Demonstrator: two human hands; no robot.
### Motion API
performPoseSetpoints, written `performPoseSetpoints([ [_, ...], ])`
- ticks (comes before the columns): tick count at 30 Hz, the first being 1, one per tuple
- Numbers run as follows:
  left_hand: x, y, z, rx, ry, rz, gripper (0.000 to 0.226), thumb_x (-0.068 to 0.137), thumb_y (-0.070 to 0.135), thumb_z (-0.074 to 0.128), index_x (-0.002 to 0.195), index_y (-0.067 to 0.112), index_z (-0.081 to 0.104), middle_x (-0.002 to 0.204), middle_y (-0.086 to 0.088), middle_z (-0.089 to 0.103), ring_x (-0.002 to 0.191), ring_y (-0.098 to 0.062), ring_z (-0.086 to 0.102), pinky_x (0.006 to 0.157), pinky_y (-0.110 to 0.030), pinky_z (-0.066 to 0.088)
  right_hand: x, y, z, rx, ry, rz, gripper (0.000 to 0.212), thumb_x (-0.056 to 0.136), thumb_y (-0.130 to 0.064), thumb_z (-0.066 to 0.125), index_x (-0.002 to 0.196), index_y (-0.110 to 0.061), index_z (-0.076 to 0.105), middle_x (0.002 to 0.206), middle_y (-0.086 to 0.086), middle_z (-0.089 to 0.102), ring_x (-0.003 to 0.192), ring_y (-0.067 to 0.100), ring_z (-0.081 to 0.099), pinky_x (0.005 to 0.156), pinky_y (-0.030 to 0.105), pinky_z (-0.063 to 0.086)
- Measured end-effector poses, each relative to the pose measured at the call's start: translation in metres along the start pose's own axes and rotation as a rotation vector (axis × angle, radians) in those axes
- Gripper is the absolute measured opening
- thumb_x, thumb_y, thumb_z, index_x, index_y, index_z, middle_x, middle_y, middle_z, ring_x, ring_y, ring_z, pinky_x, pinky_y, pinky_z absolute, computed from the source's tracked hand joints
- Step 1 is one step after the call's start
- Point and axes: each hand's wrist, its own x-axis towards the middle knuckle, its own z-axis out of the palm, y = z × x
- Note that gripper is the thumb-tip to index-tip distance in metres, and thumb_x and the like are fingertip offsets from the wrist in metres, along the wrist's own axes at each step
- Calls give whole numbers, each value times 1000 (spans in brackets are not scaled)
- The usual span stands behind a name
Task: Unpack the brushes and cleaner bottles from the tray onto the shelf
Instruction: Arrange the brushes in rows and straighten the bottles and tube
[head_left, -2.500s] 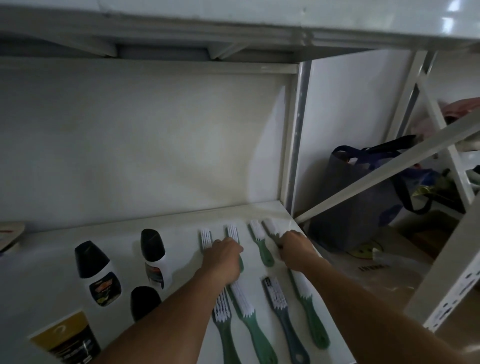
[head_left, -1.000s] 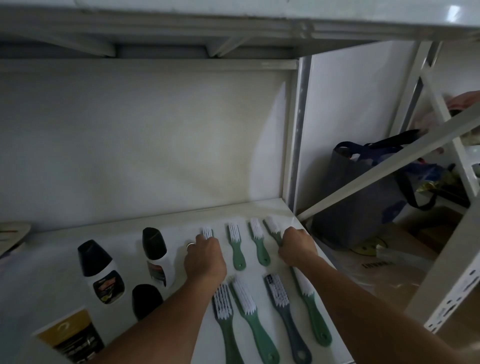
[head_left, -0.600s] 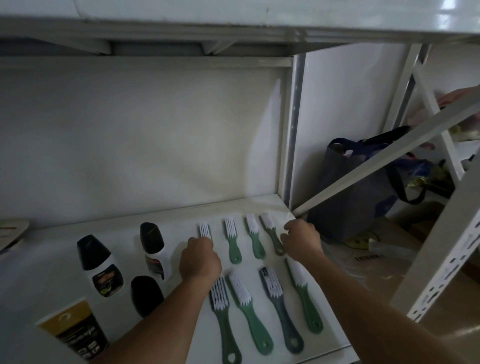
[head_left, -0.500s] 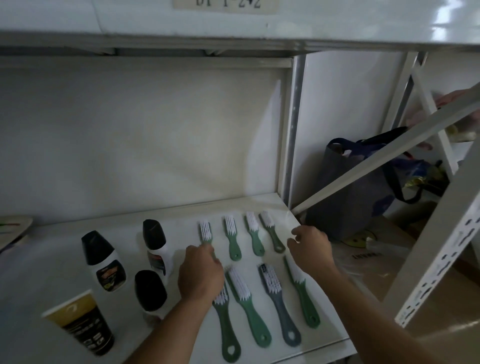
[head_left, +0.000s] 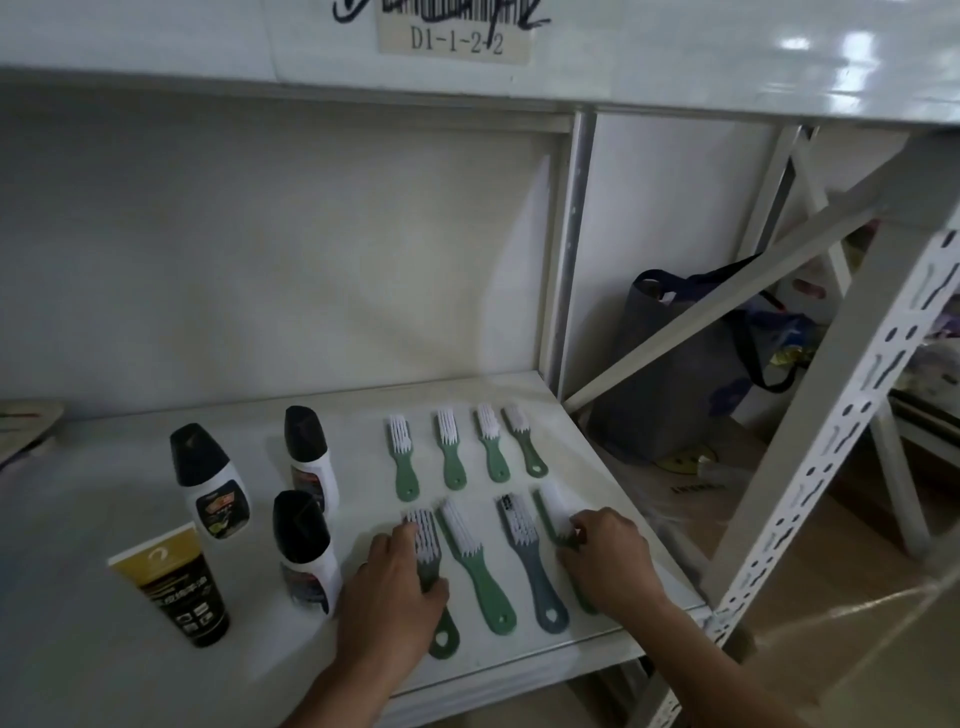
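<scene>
both hands have drawn back from the far row to the near one: the left hand (head_left: 389, 587) lies on the dark green brush (head_left: 434, 566), the right hand (head_left: 605, 564) pinches the rightmost green brush (head_left: 553, 519). eight brushes lie flat, three black-capped bottles (head_left: 210, 480) and one tube (head_left: 174, 584) stand on the white metal shelf (head_left: 104, 519); a dark bag (head_left: 670, 384) sits beyond.

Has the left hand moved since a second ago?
Yes. The left hand has come back from the rear row of small brushes to the front row, now resting on the leftmost big brush, beside the bottles.
</scene>
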Motion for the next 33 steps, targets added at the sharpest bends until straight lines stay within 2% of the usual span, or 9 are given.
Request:
performPoseSetpoints([
  [3,0,-2,4,8,-1,10,58,86,43,55,139,27,37,128,1,52,118,-23,57,93,-36,48,-2,0,0,3,4,10,17,88,-30,65,99,-17,69,102,3,65,90,22,62,76,30,47],
  [6,-2,0,6,1,14,14,61,88,41,54,143,25,34,130,0,50,119,-24,56,95,-36,47,-2,-3,-2,9,10,12,20,88,-30,66,103,-16,67,107,6,66,94,24,63,79,30,49],
  [8,-5,4,5,30,69,42,63,88,45,54,144,24,33,128,0,47,118,-24,52,96,-35,46,-6,-6,-7,50,22,25,31,90,-31,66,117,-16,63,116,6,63,101,24,63,88,33,50],
  [10,-8,11,4,100,127,134,60,84,54,54,137,26,43,124,2,47,116,-22,47,96,-35,45,-14,-9,-14,104,92,12,40,92,-32,64,129,-17,59,120,4,61,102,20,63,90,31,51],
  [13,-13,22,5,234,86,293,64,75,69,45,126,32,55,124,9,51,120,-21,45,95,-40,37,-35,-24,-18,97,83,-98,27,94,-35,59,117,-21,65,106,0,68,88,15,67,83,29,56],
  [15,-17,28,8,327,17,366,73,75,74,37,136,35,45,135,11,46,129,-20,37,98,-43,29,-49,-38,-12,-11,-46,-157,23,93,-37,57,105,-20,66,99,2,70,85,19,69,80,32,57],
  [17,-17,28,11,363,-5,397,70,80,72,36,142,37,35,143,12,38,136,-19,28,104,-45,23,-55,-46,-5,-114,-109,-178,23,91,-35,57,106,-18,64,105,7,67,92,27,69,80,34,55],
  [22,-15,27,6,325,-59,394,62,82,68,43,135,37,47,151,12,35,143,-18,21,112,-50,17,-54,-45,-1,-175,-83,-162,24,93,-28,53,112,-16,61,118,10,58,102,32,66,82,36,51],
  [33,-15,24,8,296,-93,361,66,80,70,43,137,39,46,158,14,25,147,-15,16,114,-47,15,-47,-38,12,-145,-42,-170,22,96,-18,50,113,-16,65,114,10,60,94,29,69,80,35,55],
])
